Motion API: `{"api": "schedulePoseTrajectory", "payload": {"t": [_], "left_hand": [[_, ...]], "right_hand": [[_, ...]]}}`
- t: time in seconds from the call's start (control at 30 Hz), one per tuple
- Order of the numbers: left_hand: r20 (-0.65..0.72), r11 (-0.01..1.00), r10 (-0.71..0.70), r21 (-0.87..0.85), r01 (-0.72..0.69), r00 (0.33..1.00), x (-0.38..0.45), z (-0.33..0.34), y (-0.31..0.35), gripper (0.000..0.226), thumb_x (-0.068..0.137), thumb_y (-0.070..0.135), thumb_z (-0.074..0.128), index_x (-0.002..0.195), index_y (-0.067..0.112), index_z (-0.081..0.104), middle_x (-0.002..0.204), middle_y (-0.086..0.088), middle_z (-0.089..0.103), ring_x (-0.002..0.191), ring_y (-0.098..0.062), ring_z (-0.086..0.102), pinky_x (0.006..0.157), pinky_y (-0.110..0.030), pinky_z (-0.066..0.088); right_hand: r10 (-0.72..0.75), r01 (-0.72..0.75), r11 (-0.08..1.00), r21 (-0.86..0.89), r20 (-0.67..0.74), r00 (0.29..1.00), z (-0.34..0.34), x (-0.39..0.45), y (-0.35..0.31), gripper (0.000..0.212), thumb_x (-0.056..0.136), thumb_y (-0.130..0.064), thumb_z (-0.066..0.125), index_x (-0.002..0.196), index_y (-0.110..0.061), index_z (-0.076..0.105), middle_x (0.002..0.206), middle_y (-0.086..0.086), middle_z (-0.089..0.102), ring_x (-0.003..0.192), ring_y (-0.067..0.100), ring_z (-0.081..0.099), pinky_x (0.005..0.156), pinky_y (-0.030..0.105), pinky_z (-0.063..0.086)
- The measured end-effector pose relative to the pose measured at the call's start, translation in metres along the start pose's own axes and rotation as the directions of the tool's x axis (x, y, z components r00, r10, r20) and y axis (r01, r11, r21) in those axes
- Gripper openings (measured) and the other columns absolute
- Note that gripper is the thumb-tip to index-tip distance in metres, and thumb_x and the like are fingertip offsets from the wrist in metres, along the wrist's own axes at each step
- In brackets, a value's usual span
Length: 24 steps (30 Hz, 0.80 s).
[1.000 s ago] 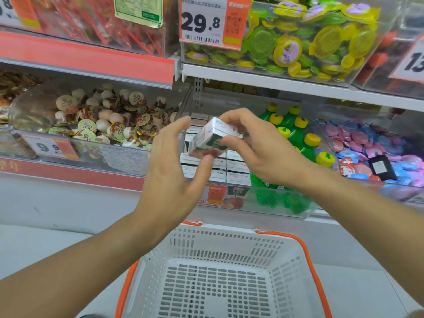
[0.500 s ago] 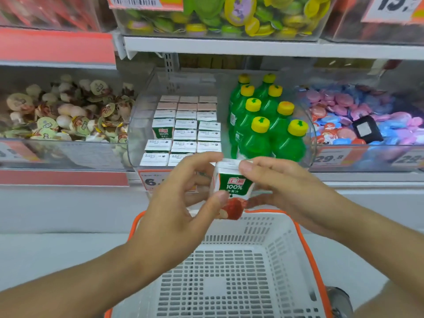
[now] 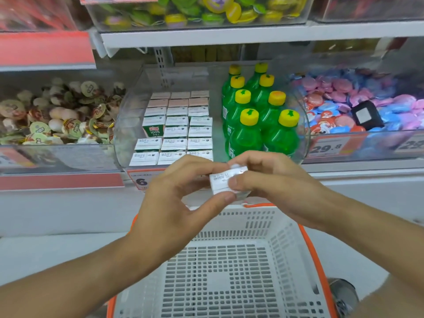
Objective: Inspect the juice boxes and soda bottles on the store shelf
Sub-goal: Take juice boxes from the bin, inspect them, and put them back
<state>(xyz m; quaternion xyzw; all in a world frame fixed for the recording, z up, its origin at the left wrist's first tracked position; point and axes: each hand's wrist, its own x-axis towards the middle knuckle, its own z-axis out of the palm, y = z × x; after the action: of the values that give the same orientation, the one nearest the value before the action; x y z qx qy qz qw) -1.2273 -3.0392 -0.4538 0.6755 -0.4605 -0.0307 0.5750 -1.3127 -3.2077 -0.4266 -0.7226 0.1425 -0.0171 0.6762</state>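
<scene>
Both hands hold one small white juice box (image 3: 221, 181) in front of the shelf, its printed white face turned up toward me. My left hand (image 3: 181, 198) pinches its left side between thumb and fingers. My right hand (image 3: 268, 184) grips its right side, fingers curled over the top. Behind them, several rows of matching juice boxes (image 3: 176, 131) fill the left half of a clear bin (image 3: 124, 134). Several green soda bottles (image 3: 257, 115) with yellow caps stand in its right half.
A white basket with orange rim (image 3: 307, 239) sits directly below my hands. Clear bins of wrapped sweets (image 3: 57, 115) flank the drinks on the left, and pink and blue ones (image 3: 358, 106) on the right. An upper shelf (image 3: 229, 35) carries more candy bins.
The juice box was lowered from shelf height to just above the basket and turned, so its green front label gave way to the white printed face. The view tilted down.
</scene>
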Motion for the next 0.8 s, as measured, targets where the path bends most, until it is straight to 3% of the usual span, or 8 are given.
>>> {"api": "schedulePoseTrajectory", "payload": {"t": [0.07, 0.17, 0.23, 0.47, 0.63, 0.73, 0.8], "left_hand": [[-0.01, 1.0, 0.014, 0.007, -0.014, 1.0, 0.0, -0.002, -0.001, 0.033, 0.08, 0.027, 0.074, 0.112, 0.02, 0.07, 0.104, 0.008, 0.064, 0.101, -0.011, 0.065, 0.088, -0.021, 0.055], [0.004, 0.999, 0.034, 0.04, -0.034, 0.999, 0.0, -0.006, -0.002, 0.035, 0.08, 0.028, 0.075, 0.114, 0.021, 0.07, 0.105, 0.004, 0.066, 0.102, -0.017, 0.067, 0.089, -0.027, 0.056], [0.013, 0.996, 0.046, 0.071, -0.046, 0.999, 0.0, -0.007, -0.003, 0.035, 0.08, 0.029, 0.076, 0.114, 0.023, 0.07, 0.106, 0.004, 0.066, 0.102, -0.018, 0.067, 0.089, -0.03, 0.057], [0.001, 0.997, 0.043, 0.059, -0.043, 0.999, 0.0, -0.009, -0.002, 0.035, 0.081, 0.03, 0.075, 0.115, 0.022, 0.071, 0.105, 0.007, 0.065, 0.101, -0.019, 0.067, 0.088, -0.033, 0.058], [-0.02, 0.995, 0.044, 0.089, -0.042, 0.999, 0.0, -0.007, 0.0, 0.033, 0.081, 0.03, 0.074, 0.113, 0.023, 0.069, 0.103, 0.007, 0.066, 0.1, -0.012, 0.067, 0.087, -0.023, 0.056], [-0.093, 0.998, -0.059, -0.004, 0.059, 0.994, 0.002, -0.007, 0.001, 0.029, 0.08, 0.032, 0.073, 0.108, 0.027, 0.071, 0.097, 0.009, 0.065, 0.094, -0.014, 0.067, 0.081, -0.019, 0.057], [-0.137, 0.985, -0.167, -0.061, 0.16, 0.976, 0.003, -0.007, 0.0, 0.027, 0.078, 0.038, 0.076, 0.103, 0.028, 0.073, 0.091, 0.009, 0.066, 0.088, -0.011, 0.066, 0.075, -0.017, 0.057]], "right_hand": [[-0.003, 0.001, 0.999, 0.054, 0.046, 0.999, -0.003, 0.002, 0.001, 0.02, 0.066, -0.019, 0.068, 0.085, -0.02, 0.076, 0.089, 0.012, 0.07, 0.087, 0.021, 0.064, 0.091, 0.052, 0.051], [-0.016, 0.006, 0.996, 0.093, 0.106, 0.994, -0.008, 0.005, 0.002, 0.029, 0.066, -0.012, 0.058, 0.092, -0.011, 0.073, 0.084, 0.005, 0.069, 0.081, 0.014, 0.064, 0.074, 0.028, 0.052], [-0.032, 0.019, 0.996, 0.092, 0.142, 0.989, -0.01, 0.007, 0.002, 0.033, 0.066, -0.008, 0.055, 0.094, -0.01, 0.071, 0.082, 0.002, 0.069, 0.078, 0.011, 0.064, 0.069, 0.021, 0.051], [-0.05, 0.021, 0.991, 0.132, 0.225, 0.973, -0.017, 0.01, 0.006, 0.038, 0.063, -0.011, 0.065, 0.1, -0.009, 0.071, 0.091, 0.005, 0.07, 0.084, 0.016, 0.065, 0.073, 0.024, 0.053], [-0.048, 0.013, 0.99, 0.141, 0.243, 0.969, -0.021, 0.01, 0.007, 0.036, 0.066, -0.016, 0.069, 0.101, -0.011, 0.073, 0.096, 0.01, 0.07, 0.087, 0.019, 0.068, 0.075, 0.027, 0.055], [-0.062, 0.038, 0.996, 0.086, 0.296, 0.953, -0.02, 0.006, 0.003, 0.035, 0.084, -0.009, 0.067, 0.118, -0.003, 0.065, 0.111, 0.016, 0.072, 0.098, 0.03, 0.072, 0.082, 0.031, 0.056], [-0.074, 0.093, 0.994, -0.062, 0.262, 0.962, -0.017, 0.004, 0.002, 0.035, 0.089, -0.007, 0.069, 0.124, -0.006, 0.063, 0.118, 0.014, 0.072, 0.105, 0.029, 0.071, 0.087, 0.033, 0.058]]}}
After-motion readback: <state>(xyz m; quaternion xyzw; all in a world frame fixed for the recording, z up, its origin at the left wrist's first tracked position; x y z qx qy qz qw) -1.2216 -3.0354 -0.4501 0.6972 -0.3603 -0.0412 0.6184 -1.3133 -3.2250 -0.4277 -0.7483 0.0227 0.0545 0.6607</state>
